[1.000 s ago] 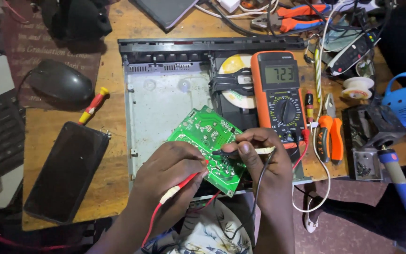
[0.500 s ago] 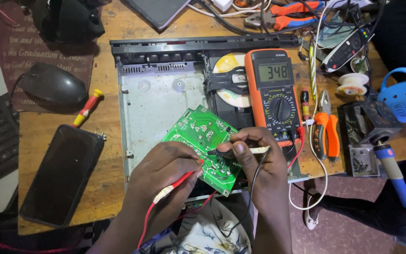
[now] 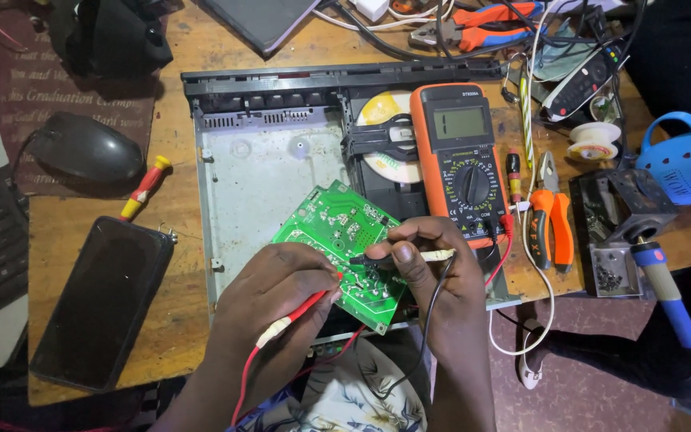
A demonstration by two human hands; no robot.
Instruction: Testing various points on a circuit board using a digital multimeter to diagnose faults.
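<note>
From the head view we see our left hand (image 3: 277, 292) closed around the red probe (image 3: 313, 302), its tip set down on the green circuit board (image 3: 337, 232). Our right hand (image 3: 429, 256) is pinched on the black probe (image 3: 377, 259), whose tip meets the board just beside the red one. The board lies tilted over the open metal chassis (image 3: 257, 184), at its near edge, with a disc tray (image 3: 389, 132) behind it. The orange multimeter (image 3: 461, 160) rests on the chassis, touching our right hand's far side; its leads are plugged in and the dial is turned, though we cannot read the display.

We judge the job to be midway: the case is open, the board is out, and both probes are on a test point. The board is not yet back in place and the cover is off. Orange pliers (image 3: 553, 220), a soldering iron (image 3: 669, 292) and a black phone (image 3: 101, 300) lie on the table (image 3: 181, 264).
</note>
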